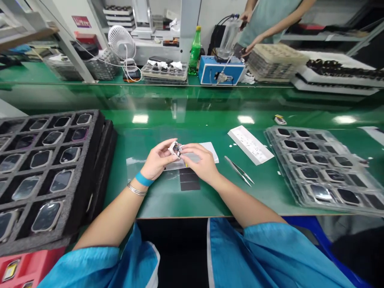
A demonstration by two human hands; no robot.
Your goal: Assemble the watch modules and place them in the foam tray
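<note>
Above the middle of the green bench, my left hand [159, 159] grips a small smartwatch case [175, 149] with a pale frame and dark inner parts facing me. The fingertips of my right hand [200, 160] pinch the case's right side, and a small yellow bit shows below them. What exactly those fingertips hold is too small to make out. Under the hands lie a white sheet [212, 151] and a dark grey rectangle [189, 180]. Metal tweezers [239, 171] rest on the bench right of my right hand.
A black foam tray [100, 132] of watch cases stands at left, above a red tray [45, 260]. At right are a white box [251, 145] of small pieces and clear plastic trays [288, 176] with watch faces. Behind stand a fan [121, 42], green bottle [195, 50], blue machine [221, 72] and another person [270, 24].
</note>
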